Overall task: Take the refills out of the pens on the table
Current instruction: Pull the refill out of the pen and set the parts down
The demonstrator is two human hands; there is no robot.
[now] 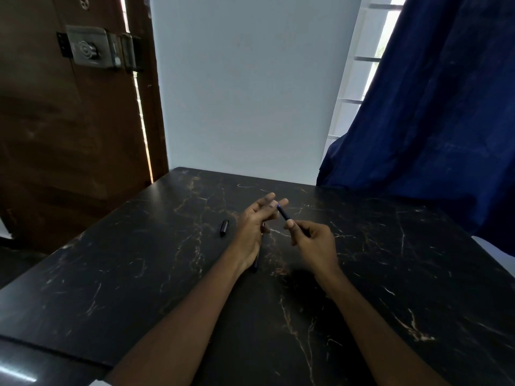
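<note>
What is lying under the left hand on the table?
A dark pen pokes out below the left hand, lying on the table. The hand covers most of it, so whether its refill is out cannot be seen.

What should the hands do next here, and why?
Probably bring the left hand onto the free tip of the pen and pull or twist. The right hand already grips its lower end, and the left fingers are spread open beside the tip.
</note>
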